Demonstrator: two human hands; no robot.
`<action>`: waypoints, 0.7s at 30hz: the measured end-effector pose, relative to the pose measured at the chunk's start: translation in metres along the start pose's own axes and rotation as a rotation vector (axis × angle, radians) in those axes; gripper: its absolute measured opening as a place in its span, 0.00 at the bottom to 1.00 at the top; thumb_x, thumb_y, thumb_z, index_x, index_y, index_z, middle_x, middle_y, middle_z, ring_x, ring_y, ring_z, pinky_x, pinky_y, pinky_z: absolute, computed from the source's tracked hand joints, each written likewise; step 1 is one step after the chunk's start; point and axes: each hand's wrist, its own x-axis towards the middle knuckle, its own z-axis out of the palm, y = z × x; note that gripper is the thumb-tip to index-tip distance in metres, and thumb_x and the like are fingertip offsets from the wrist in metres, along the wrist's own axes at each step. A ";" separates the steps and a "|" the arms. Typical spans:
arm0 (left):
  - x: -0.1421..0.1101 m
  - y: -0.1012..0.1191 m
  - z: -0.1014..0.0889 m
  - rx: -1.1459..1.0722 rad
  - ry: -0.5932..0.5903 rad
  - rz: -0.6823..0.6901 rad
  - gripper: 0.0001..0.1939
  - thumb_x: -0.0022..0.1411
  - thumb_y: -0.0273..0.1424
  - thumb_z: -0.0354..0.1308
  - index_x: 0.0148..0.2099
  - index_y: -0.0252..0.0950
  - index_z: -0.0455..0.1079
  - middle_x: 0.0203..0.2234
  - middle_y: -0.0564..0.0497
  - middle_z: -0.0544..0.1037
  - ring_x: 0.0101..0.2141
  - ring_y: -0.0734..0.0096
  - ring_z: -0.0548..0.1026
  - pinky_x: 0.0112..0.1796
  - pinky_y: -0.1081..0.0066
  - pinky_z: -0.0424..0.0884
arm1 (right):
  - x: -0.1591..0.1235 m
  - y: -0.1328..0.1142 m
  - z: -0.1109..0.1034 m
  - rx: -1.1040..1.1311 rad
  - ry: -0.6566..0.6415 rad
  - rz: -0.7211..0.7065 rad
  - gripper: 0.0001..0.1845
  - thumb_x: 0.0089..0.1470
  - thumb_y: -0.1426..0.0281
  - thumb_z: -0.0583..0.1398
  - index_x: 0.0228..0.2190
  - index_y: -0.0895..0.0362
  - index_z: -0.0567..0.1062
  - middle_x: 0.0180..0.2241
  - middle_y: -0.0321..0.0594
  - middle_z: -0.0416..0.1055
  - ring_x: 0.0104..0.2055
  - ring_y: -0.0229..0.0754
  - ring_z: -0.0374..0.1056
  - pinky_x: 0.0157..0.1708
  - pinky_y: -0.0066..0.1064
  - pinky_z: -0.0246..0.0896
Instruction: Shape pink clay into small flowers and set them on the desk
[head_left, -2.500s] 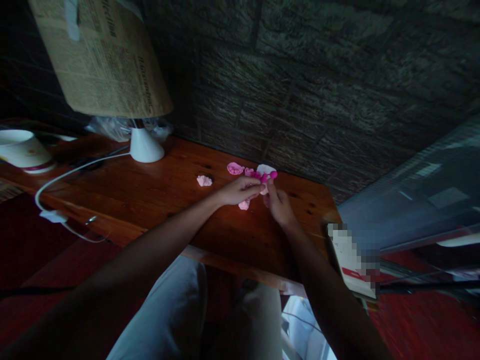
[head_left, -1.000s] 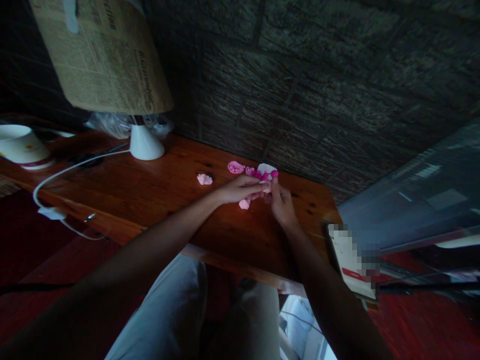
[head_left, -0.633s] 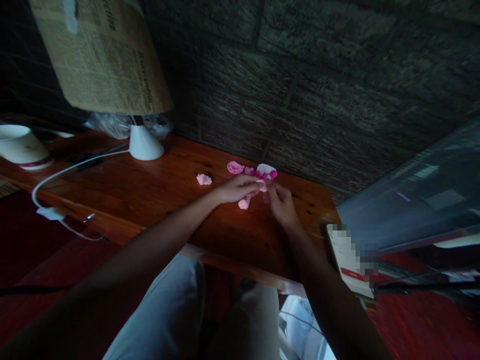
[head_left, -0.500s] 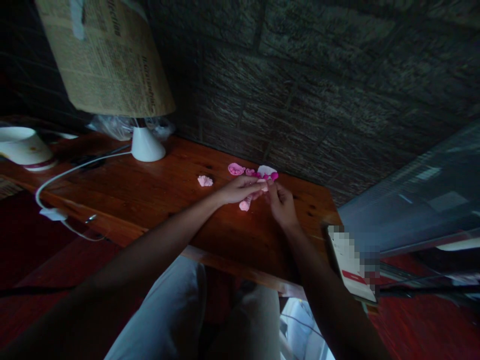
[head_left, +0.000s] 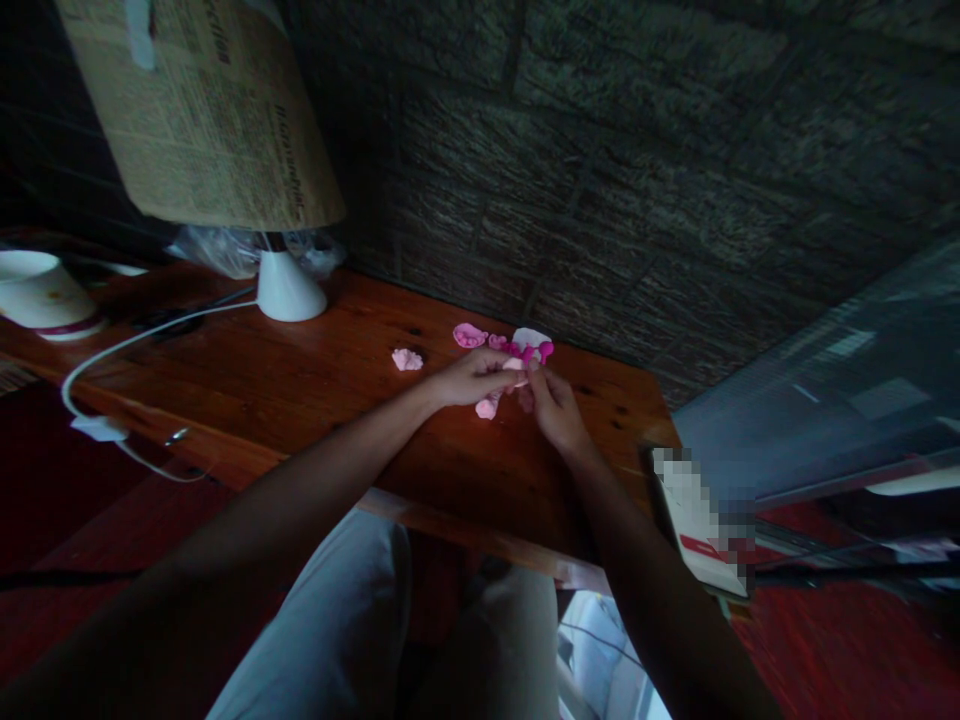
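Note:
Between the fingertips of both hands is a small pale pink piece [head_left: 515, 366] that looks like modelling clay. My left hand [head_left: 471, 380] is closed on it from the left, and my right hand [head_left: 553, 402] pinches it from the right. Just below them a pink clay lump [head_left: 487, 407] lies on the table. Behind the hands are a pink oval piece [head_left: 469, 335], dark magenta pieces [head_left: 545, 351] and a whitish flat piece [head_left: 529, 337]. Off to the left sits a crumpled pale pink lump [head_left: 407, 359].
A lamp with a white base [head_left: 291, 288] and a newsprint shade [head_left: 217, 130] stands on the wooden table [head_left: 337, 390]. At far left is a paper cup [head_left: 46, 295]. A white cable [head_left: 150, 325] hangs over the front edge. A boxy item [head_left: 697, 520] lies at the right end.
The view has shifted slightly. Both hands stay together at the same spot, the fingers moving a little around the pale pink piece, which now shows more plainly.

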 end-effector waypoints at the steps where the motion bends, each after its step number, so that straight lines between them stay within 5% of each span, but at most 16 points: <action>1: 0.000 -0.001 0.000 -0.019 0.003 -0.007 0.21 0.62 0.45 0.62 0.26 0.34 0.66 0.17 0.57 0.66 0.19 0.80 0.62 0.22 0.77 0.58 | 0.000 -0.001 0.000 0.020 -0.009 -0.001 0.34 0.54 0.34 0.53 0.22 0.52 0.67 0.17 0.29 0.58 0.20 0.35 0.53 0.23 0.31 0.50; 12: 0.002 -0.008 0.003 -0.054 0.094 -0.032 0.20 0.63 0.46 0.61 0.32 0.32 0.69 0.21 0.56 0.70 0.20 0.80 0.66 0.22 0.78 0.59 | 0.002 0.001 0.000 0.003 0.143 -0.028 0.30 0.58 0.39 0.55 0.23 0.52 0.64 0.19 0.29 0.57 0.21 0.36 0.53 0.24 0.31 0.50; 21: 0.004 -0.009 0.005 -0.103 0.174 -0.007 0.13 0.64 0.38 0.59 0.32 0.33 0.69 0.18 0.59 0.65 0.18 0.81 0.62 0.22 0.78 0.57 | 0.000 -0.001 0.001 0.050 0.035 -0.034 0.29 0.57 0.40 0.57 0.24 0.52 0.65 0.18 0.28 0.57 0.20 0.34 0.52 0.23 0.30 0.49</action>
